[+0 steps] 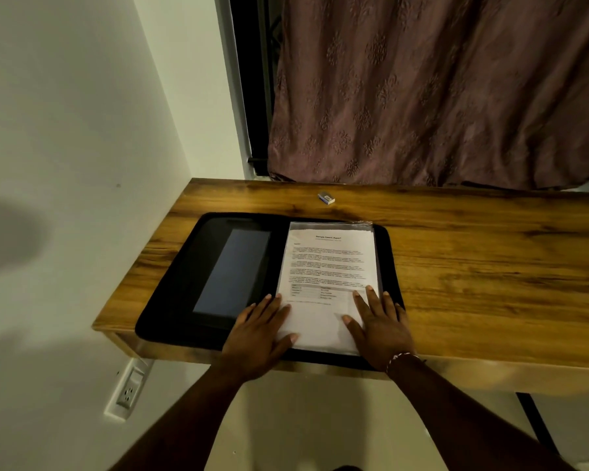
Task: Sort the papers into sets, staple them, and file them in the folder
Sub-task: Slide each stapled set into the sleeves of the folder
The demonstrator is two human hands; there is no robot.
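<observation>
Both palms flat, fingers spread, my left hand (257,331) and right hand (376,321) press the papers (327,263) into the open folder (170,300), filing looks nearly finished.

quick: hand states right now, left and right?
left hand: open, fingers flat on the papers, lower left edge.
right hand: open, flat on the papers.

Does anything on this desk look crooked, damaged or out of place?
Nothing is spilled or damaged. Only the clear plastic sleeve around the white printed papers seems to poke slightly past the far edge of the open black folder.
</observation>
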